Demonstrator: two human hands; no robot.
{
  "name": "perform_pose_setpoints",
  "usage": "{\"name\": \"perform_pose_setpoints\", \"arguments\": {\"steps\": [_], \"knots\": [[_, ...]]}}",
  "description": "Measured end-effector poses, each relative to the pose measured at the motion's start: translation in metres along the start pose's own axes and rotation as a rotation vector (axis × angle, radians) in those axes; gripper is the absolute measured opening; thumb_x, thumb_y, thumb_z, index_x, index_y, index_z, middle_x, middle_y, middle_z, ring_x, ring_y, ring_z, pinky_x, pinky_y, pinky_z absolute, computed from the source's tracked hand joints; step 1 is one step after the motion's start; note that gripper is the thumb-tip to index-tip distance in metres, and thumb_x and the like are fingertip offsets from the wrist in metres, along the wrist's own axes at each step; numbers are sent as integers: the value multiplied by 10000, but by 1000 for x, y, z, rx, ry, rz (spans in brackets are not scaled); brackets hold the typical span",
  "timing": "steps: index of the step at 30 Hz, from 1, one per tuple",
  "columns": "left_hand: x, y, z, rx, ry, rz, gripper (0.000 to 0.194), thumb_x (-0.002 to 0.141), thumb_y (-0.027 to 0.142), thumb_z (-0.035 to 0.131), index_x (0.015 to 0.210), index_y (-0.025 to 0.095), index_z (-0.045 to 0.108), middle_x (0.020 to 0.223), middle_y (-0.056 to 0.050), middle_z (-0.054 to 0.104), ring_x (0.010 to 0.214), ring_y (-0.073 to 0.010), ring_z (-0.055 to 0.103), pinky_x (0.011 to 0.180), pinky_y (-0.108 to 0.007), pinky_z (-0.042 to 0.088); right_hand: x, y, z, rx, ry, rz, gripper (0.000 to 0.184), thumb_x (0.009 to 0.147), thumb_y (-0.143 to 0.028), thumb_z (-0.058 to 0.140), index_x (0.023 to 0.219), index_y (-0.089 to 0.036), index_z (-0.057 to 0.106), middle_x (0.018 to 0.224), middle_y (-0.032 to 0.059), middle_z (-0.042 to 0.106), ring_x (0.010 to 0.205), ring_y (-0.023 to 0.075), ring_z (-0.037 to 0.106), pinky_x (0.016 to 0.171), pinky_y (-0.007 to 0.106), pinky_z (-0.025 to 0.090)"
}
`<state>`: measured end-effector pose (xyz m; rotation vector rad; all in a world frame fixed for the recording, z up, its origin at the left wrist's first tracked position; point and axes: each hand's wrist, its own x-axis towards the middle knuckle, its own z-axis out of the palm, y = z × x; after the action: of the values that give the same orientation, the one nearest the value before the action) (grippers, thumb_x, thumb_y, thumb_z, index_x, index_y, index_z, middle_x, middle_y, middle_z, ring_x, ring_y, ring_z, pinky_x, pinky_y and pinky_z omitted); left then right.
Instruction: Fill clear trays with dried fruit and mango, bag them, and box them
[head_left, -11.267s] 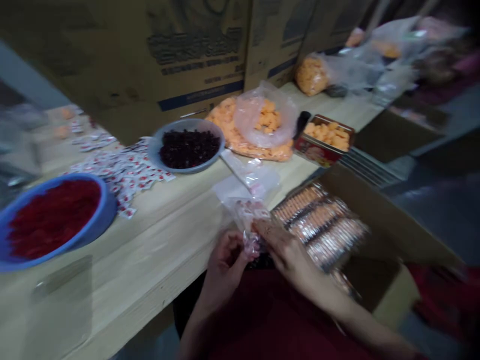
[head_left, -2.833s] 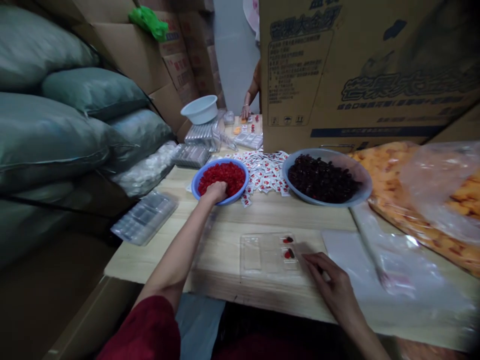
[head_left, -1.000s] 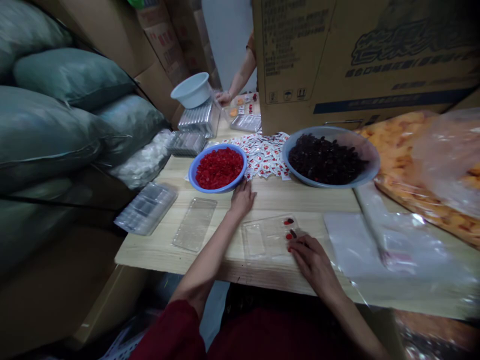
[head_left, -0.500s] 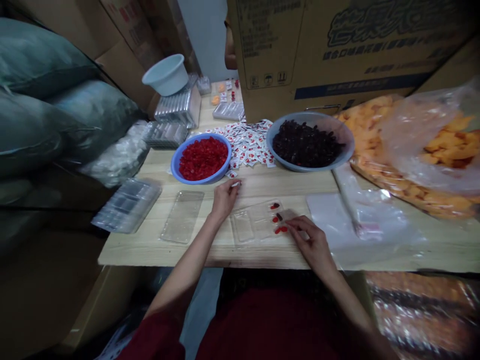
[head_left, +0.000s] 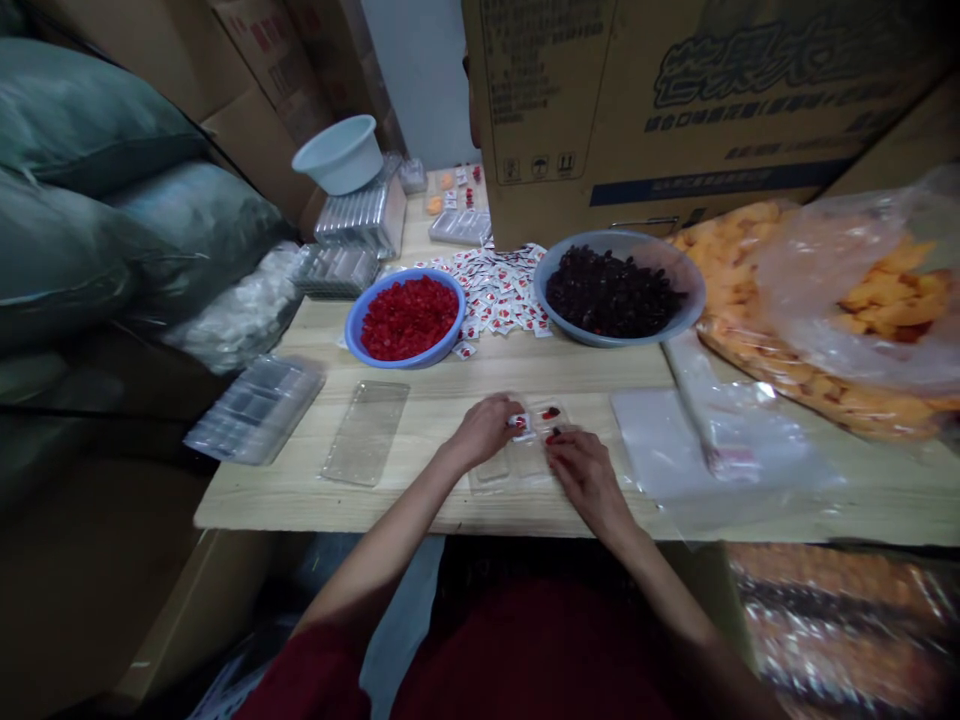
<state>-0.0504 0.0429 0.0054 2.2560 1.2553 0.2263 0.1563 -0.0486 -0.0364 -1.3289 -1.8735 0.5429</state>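
The clear tray [head_left: 491, 476] is placed on the wooden table [head_left: 285, 508]. Over its middle, a small white sachet [head_left: 520, 426] is pinched by the left hand [head_left: 486, 432]. Its right side is reached by the right hand [head_left: 589, 474], fingertips bunched at red and dark pieces [head_left: 551, 412]; whether any is gripped cannot be told. The hands are held slightly apart. Beyond the tray, a blue bowl [head_left: 442, 353] is seen.

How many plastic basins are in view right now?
3: the blue basin of red pieces, left of the sachet pile; the translucent basin of dark pieces, right of it; the pale basin atop stacked trays. The carton may hide others.
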Motion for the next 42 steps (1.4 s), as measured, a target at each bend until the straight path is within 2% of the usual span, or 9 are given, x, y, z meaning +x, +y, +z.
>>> {"name": "perform_pose_setpoints", "arguments": {"steps": [4, 7, 11, 15, 21, 26, 31, 37, 42], "knots": [[13, -19, -16, 27, 180, -45, 311, 880, 311, 648, 1162, 188, 604, 1087, -89, 635, 998, -224, 610, 868, -325, 487, 9, -3, 3, -126, -26, -72, 255, 991, -230, 500, 1181, -203, 667, 1295, 105, 631, 1253, 277, 509, 1015, 469, 399], [38, -41, -30, 200, 309, -211, 290, 922, 258, 573, 1189, 146, 577, 1172, -142, 622, 1116, -247, 581, 978, -358, 456, 22, -3, 14, -231, -96, -122, 311, 993, -230, 511, 1282, -208, 625, 1432, 73, 567, 1366, 298, 419, 1069, 503, 323], [74, -63, -26, 351, 267, -397, 322, 937, 133, 467, 1244, 75, 546, 1241, -232, 601, 1144, -276, 591, 967, -374, 460, 30, 2, 33, -316, -190, -147, 295, 976, -270, 564, 1255, -241, 656, 1440, 22, 566, 1390, 316, 393, 1121, 537, 240], [83, -73, -24, 346, 235, -365, 348, 910, 5, 349, 1148, 44, 600, 1168, -254, 639, 1112, -281, 619, 935, -375, 468, 28, 6, 40, -335, -231, -170, 346, 990, -323, 543, 1323, -265, 616, 1464, 16, 538, 1439, 319, 334, 1185, 585, 75], [45, -58, -45, 212, 227, -252, 250, 942, 126, 449, 1088, 136, 652, 990, -122, 722, 944, -212, 676, 857, -305, 489, 29, -2, 10, -244, -202, -114, 437, 1038, -282, 387, 1471, -276, 451, 1537, 51, 445, 1494, 271, 252, 1181, 629, -50], [-10, -9, -13, -287, 74, 3, 163, 938, 290, 556, 949, 187, 683, 800, -11, 691, 719, -145, 619, 693, -253, 468, 16, -1, -24, -170, -57, 28, 352, 1017, -312, 438, 1338, -312, 584, 1401, 48, 593, 1416, 271, 405, 1184, 627, 72], [-28, 10, 21, -120, 177, 5, 68, 876, 253, 657, 907, 203, 693, 975, -62, 663, 1001, -222, 557, 917, -359, 437, -6, -5, -15, -159, -143, -65, 294, 991, -243, 484, 1226, -292, 654, 1381, 58, 606, 1421, 287, 395, 1165, 668, 121], [-43, 12, 27, 20, 230, -15, 175, 903, 320, 636, 1043, 217, 655, 1069, -86, 613, 1050, -252, 517, 914, -403, 429, -23, -14, 5, -190, -165, -130, 285, 968, -157, 493, 1175, -249, 665, 1433, 68, 563, 1462, 289, 327, 1168, 690, 97], [-58, 20, 27, 3, 336, 25, 225, 927, 340, 603, 1120, 225, 625, 1123, -93, 634, 1087, -259, 544, 932, -422, 443, -17, -19, -23, -191, -163, -92, 349, 987, -208, 492, 1315, -276, 592, 1494, 70, 501, 1470, 270, 319, 1180, 669, 126]]}}
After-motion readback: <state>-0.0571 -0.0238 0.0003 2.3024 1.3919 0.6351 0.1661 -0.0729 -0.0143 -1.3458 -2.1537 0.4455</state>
